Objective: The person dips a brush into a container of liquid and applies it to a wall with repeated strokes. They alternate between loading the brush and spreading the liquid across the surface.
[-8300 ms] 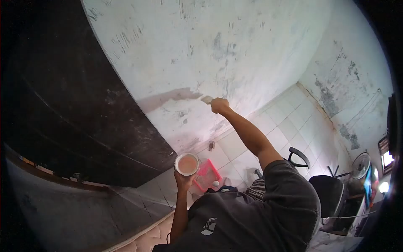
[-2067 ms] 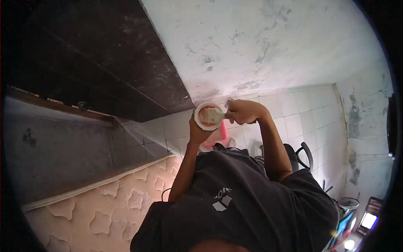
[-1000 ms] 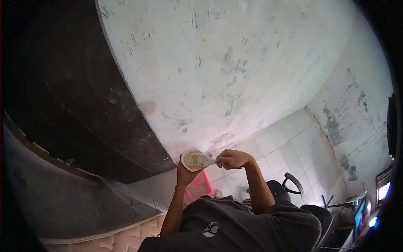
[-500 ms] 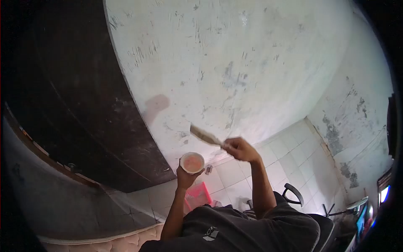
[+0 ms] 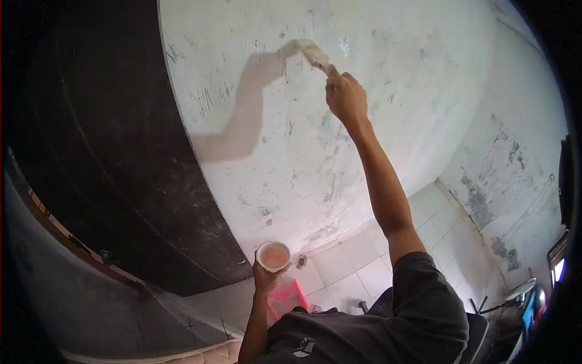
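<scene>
My left hand (image 5: 265, 280) is wrapped round a pale, round tub (image 5: 260, 247) low near the wall's foot, with pinkish liquid in it. Stretched far up, my right hand (image 5: 348, 100) grips the handle of a flat paintbrush (image 5: 314, 54). The brush's whitish end points up and left, right at the surface of the white wall (image 5: 364, 158). Scratches and grey worn patches mark that wall. A shadow of my arm and the brush falls on it to the left.
A dark panel (image 5: 115, 145) borders the wall on the left. On the tiled floor (image 5: 327, 267) lie a pink basket (image 5: 287, 298) and a small box-like object (image 5: 302, 261). A dark chair (image 5: 477, 330) stands behind my right shoulder. At lower left shows a mattress edge (image 5: 206, 353).
My right hand has swung up from near the floor line to high on the wall, carrying the paintbrush. The tub in my left hand has dropped slightly in view.
</scene>
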Demonstrator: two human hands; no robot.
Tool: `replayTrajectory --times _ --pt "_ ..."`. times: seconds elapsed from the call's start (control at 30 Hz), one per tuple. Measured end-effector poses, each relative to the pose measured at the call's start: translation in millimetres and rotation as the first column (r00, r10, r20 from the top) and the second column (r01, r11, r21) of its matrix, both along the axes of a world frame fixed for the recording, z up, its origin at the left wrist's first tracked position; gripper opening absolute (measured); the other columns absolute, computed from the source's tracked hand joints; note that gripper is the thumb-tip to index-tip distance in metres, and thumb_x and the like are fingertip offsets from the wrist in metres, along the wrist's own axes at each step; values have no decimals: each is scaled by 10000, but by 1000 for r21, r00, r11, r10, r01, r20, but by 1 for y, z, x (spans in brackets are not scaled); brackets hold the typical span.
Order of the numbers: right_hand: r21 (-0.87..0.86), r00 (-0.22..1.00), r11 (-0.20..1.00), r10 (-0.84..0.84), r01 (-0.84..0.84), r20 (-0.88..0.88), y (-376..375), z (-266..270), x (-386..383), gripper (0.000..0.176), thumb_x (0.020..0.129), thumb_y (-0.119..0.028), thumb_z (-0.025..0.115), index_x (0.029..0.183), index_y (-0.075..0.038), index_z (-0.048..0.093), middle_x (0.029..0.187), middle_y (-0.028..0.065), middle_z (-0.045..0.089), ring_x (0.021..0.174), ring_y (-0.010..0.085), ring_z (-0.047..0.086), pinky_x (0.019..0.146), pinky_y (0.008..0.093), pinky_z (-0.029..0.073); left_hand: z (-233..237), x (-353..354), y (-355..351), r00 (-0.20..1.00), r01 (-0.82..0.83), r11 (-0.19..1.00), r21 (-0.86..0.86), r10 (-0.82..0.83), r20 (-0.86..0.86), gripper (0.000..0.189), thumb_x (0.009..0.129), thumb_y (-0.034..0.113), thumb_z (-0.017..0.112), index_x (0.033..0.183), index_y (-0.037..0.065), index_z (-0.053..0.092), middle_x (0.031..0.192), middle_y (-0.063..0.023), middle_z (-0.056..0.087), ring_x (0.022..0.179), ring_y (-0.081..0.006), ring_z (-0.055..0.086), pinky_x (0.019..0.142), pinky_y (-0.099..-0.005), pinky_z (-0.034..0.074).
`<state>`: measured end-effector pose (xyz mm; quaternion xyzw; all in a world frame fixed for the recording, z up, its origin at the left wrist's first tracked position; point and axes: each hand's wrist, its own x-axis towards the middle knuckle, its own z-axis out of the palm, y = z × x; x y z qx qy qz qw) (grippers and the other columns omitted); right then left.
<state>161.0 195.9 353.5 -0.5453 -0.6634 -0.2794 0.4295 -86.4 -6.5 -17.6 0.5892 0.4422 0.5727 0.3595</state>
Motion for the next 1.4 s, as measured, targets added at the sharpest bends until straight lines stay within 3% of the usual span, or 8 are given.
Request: replayTrajectory --times 0.27,0.37,0.47,0.57,0.97,1.07,1.23,1.4 --pt "-357 994 932 -33 69 106 -4 -69 -14 229 825 -112 520 978 27 617 801 229 645 737 394 659 678 485 532 -19 -10 -1 998 35 985 -170 -26 56 635 609 114 885 1115 9 517 1039 -111 626 943 -209 617 827 -349 504" --pt "-573 993 817 9 60 117 -16 -87 -11 209 808 -100 521 935 24 632 820 235 652 773 390 662 696 485 533 -5 -10 -4 1000 -11 1000 -18 12 21 444 653 41 838 1027 -22 607 961 -93 677 867 -180 651 776 -336 526" --pt "-618 992 781 -7 82 123 -28 -98 -9 204 815 -123 515 899 0 654 840 244 655 791 414 649 722 513 517 -34 -14 4 1000 10 1000 -15 -10 11 469 656 60 841 1048 -25 598 977 -97 671 895 -187 646 796 -339 521" --pt "-627 986 773 9 98 165 -33 -94 -7 199 807 -128 522 894 -3 652 826 239 655 796 418 646 727 509 519 -4 -8 -6 998 -19 1000 -18 20 55 471 656 63 844 1047 -28 596 988 -97 667 905 -181 639 804 -336 517" --pt "-247 998 969 -29 16 -50 5 21 -44 210 812 -131 530 903 3 662 874 245 656 802 408 654 713 473 530 -15 -10 -4 1000 21 996 -82 -22 -10 693 586 140 901 1141 13 506 1052 -116 626 963 -220 613 846 -358 503" --pt "-77 995 996 -44 36 -95 14 47 -44 210 812 -148 546 899 1 666 874 241 656 797 404 654 705 475 527 10 -8 -11 1000 -16 999 -35 15 -14 506 624 84 859 1051 -2 601 977 -88 672 883 -193 646 803 -350 518" --pt "97 996 994 -32 41 -88 2 54 -41 223 832 -158 537 951 -15 661 888 233 659 756 391 658 685 479 524 -7 -11 -7 1000 -2 999 -50 2 10 508 631 104 856 1055 -7 599 982 -92 673 885 -186 646 804 -347 517" --pt "-81 996 994 -80 77 -34 6 38 -50 265 852 -171 537 1055 -43 649 877 232 659 792 392 663 705 471 532 -8 -16 -11 997 68 990 -122 -71 -15 701 588 121 894 1161 15 504 1077 -121 620 983 -207 610 876 -368 500"
